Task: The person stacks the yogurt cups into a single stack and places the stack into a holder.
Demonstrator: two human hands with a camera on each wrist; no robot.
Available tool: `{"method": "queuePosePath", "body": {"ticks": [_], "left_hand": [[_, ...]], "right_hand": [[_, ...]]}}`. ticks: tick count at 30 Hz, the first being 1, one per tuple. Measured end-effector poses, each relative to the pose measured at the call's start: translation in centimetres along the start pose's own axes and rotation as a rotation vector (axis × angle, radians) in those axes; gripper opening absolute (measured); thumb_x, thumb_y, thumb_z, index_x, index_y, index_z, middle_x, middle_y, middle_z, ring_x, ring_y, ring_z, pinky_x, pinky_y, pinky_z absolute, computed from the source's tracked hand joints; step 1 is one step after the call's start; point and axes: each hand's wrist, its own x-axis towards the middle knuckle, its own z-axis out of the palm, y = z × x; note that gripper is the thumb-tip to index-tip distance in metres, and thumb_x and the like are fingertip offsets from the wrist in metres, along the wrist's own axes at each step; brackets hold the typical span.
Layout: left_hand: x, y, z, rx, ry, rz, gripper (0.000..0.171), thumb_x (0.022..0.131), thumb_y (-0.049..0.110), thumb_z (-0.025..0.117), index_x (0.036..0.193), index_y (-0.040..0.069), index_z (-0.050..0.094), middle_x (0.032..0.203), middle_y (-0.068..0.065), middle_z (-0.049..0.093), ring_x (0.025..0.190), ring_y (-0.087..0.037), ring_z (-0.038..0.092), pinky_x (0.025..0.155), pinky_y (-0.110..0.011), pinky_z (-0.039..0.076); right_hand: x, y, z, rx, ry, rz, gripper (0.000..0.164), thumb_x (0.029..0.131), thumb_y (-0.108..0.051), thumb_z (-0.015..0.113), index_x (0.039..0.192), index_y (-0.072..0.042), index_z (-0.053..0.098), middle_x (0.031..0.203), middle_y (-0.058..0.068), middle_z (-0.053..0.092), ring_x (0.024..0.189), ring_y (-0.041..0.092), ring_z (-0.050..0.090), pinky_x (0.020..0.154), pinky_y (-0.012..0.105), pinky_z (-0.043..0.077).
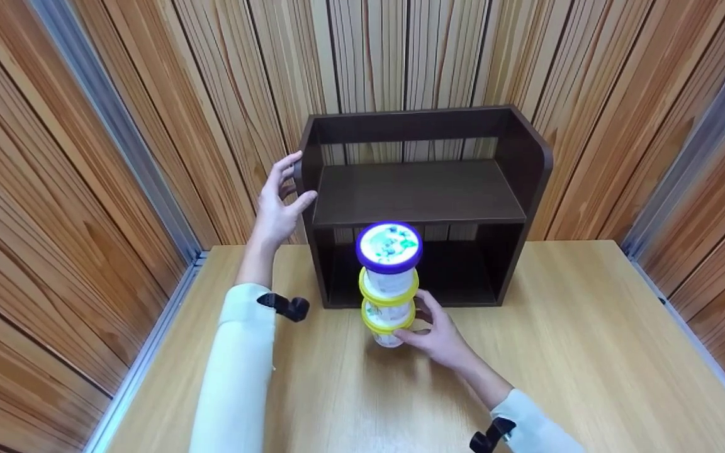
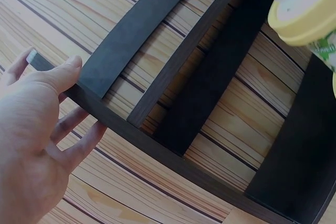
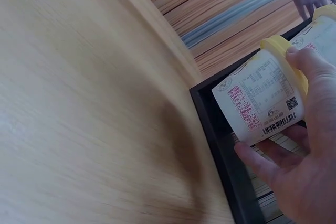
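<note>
My right hand [image 1: 441, 333] grips the lowest tub of an upright stack of three white paper tubs. The top tub [image 1: 389, 247] wears a purple lid with a leafy picture, and the two below have yellow lids. In the right wrist view the thumb lies at the lid of the lowest tub [image 3: 257, 100], and its printed label and barcode face the camera. That tub's base is off the tabletop. My left hand [image 1: 279, 211] holds the left side panel of a dark brown two-tier shelf [image 1: 416, 189], thumb inside and fingers outside the panel [image 2: 142, 140].
The shelf stands on a light wood table [image 1: 589, 352] against a wood-plank wall [image 1: 375, 56]. Its lower compartment [image 1: 454, 270] lies right behind the stack. Metal strips [image 1: 142, 358] run along the table's sides. A black camera mount [image 1: 284, 306] sits on the left wrist.
</note>
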Motion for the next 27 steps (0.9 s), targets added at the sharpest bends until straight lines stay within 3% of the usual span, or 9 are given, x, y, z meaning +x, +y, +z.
{"method": "queuePosePath", "body": {"ticks": [5, 14, 23, 27], "left_hand": [[0.0, 0.0, -0.1, 0.004, -0.003, 0.005, 0.071, 0.103, -0.006, 0.074, 0.167, 0.013, 0.048, 0.167, -0.016, 0.058, 0.159, -0.030, 0.049, 0.134, -0.052, 0.041], [-0.1, 0.2, -0.1, 0.002, 0.003, 0.007, 0.072, 0.102, -0.008, 0.075, 0.166, 0.011, 0.048, 0.167, -0.015, 0.057, 0.158, -0.029, 0.050, 0.134, -0.051, 0.041], [0.1, 0.0, -0.1, 0.003, -0.004, 0.005, 0.071, 0.103, -0.006, 0.074, 0.166, 0.012, 0.048, 0.169, -0.015, 0.055, 0.161, -0.031, 0.046, 0.135, -0.052, 0.040], [0.0, 0.0, -0.1, -0.004, 0.001, 0.004, 0.071, 0.102, -0.008, 0.074, 0.166, 0.011, 0.048, 0.164, -0.018, 0.059, 0.159, -0.030, 0.049, 0.135, -0.051, 0.041]], "right_hand": [[-0.1, -1.1, -0.4, 0.010, -0.023, -0.037, 0.075, 0.099, -0.011, 0.087, 0.162, -0.007, 0.045, 0.158, 0.028, 0.059, 0.141, 0.042, 0.063, 0.100, 0.035, 0.067], [0.0, -3.1, -0.9, -0.018, -0.040, -0.092, 0.076, 0.097, -0.009, 0.088, 0.161, -0.006, 0.047, 0.156, 0.026, 0.063, 0.140, 0.047, 0.065, 0.099, 0.042, 0.069], [0.6, -5.0, -2.1, -0.068, -0.003, -0.149, 0.075, 0.097, -0.006, 0.087, 0.160, -0.001, 0.048, 0.149, 0.029, 0.068, 0.127, 0.024, 0.074, 0.097, 0.040, 0.070], [1.0, -5.8, -2.7, -0.096, 0.024, -0.173, 0.073, 0.097, -0.006, 0.087, 0.159, 0.000, 0.049, 0.148, 0.029, 0.069, 0.130, 0.035, 0.074, 0.096, 0.034, 0.069]]}}
